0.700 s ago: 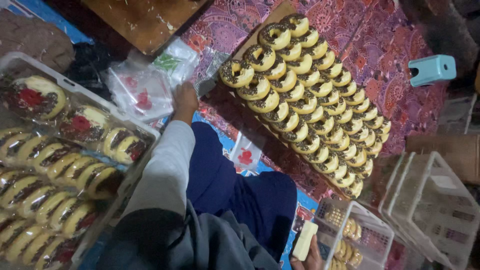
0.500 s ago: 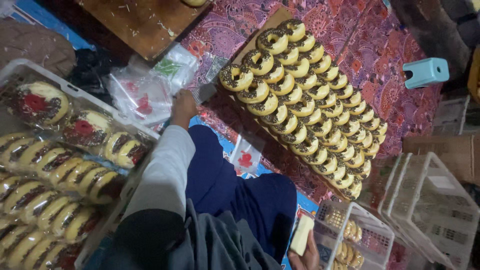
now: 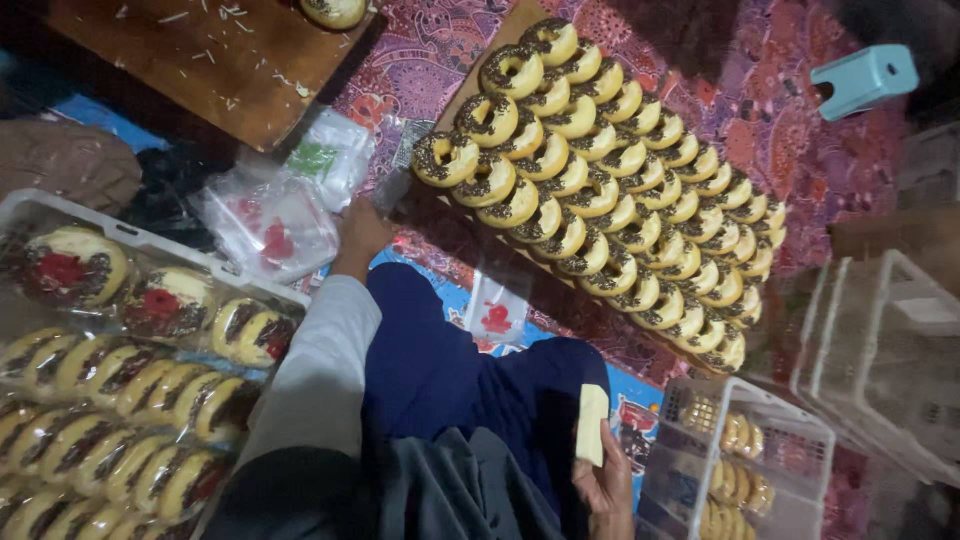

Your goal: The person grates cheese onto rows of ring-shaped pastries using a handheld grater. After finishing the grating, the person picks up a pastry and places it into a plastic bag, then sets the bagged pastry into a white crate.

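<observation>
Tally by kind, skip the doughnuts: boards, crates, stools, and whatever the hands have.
Wooden boards: 2
White plastic crates: 3
Teal stool: 1
Pale card, held in the right hand: 1
Clear bags at the left hand: overlapping pile, not countable
Total counted: 7

We see clear plastic bags with red marks (image 3: 270, 225) beside our left hand (image 3: 362, 232), one bag with a green mark (image 3: 325, 160) above them, another red-marked clear bag (image 3: 497, 310) by the knee, wrapped doughnuts in a white crate (image 3: 150, 260) at left, a pale yellow card (image 3: 591, 424) in our right hand (image 3: 605, 485).
</observation>
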